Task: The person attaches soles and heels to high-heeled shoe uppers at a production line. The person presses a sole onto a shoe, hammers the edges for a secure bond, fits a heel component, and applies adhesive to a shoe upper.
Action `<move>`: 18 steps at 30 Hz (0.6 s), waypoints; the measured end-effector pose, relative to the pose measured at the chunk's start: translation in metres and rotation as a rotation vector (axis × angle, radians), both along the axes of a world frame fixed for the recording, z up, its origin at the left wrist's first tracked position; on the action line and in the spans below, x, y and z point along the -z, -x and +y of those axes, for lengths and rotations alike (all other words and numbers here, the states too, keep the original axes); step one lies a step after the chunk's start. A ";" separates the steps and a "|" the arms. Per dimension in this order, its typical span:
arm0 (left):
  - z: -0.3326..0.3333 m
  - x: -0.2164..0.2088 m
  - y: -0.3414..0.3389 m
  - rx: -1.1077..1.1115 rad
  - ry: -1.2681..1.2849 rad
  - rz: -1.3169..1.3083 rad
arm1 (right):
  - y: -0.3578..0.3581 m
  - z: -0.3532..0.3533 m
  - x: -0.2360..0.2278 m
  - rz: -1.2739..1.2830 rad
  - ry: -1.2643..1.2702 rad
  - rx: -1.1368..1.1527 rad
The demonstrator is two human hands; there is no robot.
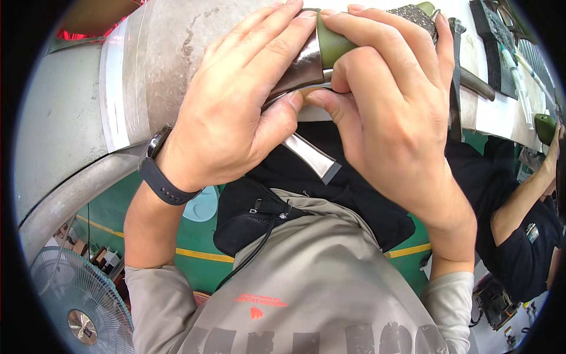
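Observation:
My left hand (230, 112) lies over a glossy dark-brown panel (303, 66), with its fingers stretched along the panel and its thumb at the lower edge. Beside it, my right hand (389, 88) curls over an adjoining green panel (335, 46). Both thumbs almost meet at the lower edge, pinching a small tan strip (312, 89). The two panels look like parts of one leather-like piece; my fingers cover much of it. A shiny brown-silver strap (312, 158) with a dark end hangs below my left thumb. Past my right fingertips, a dark speckled part (413, 16) shows.
The work surface (162, 59) has a rounded metal front edge (88, 183). To the right lie a hammer-like tool (456, 76), a black block (496, 50) and slim clear tubes (519, 82). A co-worker's arm (525, 189) reaches in at far right. A fan (82, 307) stands lower left.

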State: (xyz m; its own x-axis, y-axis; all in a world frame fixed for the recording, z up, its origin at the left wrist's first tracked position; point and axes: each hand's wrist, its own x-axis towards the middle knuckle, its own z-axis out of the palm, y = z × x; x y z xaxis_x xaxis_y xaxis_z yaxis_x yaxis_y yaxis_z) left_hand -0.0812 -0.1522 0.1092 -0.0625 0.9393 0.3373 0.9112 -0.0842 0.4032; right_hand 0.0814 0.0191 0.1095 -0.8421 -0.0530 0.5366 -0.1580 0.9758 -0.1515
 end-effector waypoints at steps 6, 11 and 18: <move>0.002 -0.003 -0.012 -0.122 0.036 -0.178 | -0.001 0.000 -0.006 -0.027 0.008 0.014; 0.000 -0.004 -0.012 -0.102 0.038 -0.149 | 0.002 0.004 0.008 0.028 -0.025 0.010; 0.000 0.007 -0.004 -0.108 0.043 -0.147 | 0.006 0.008 0.012 0.012 -0.036 0.011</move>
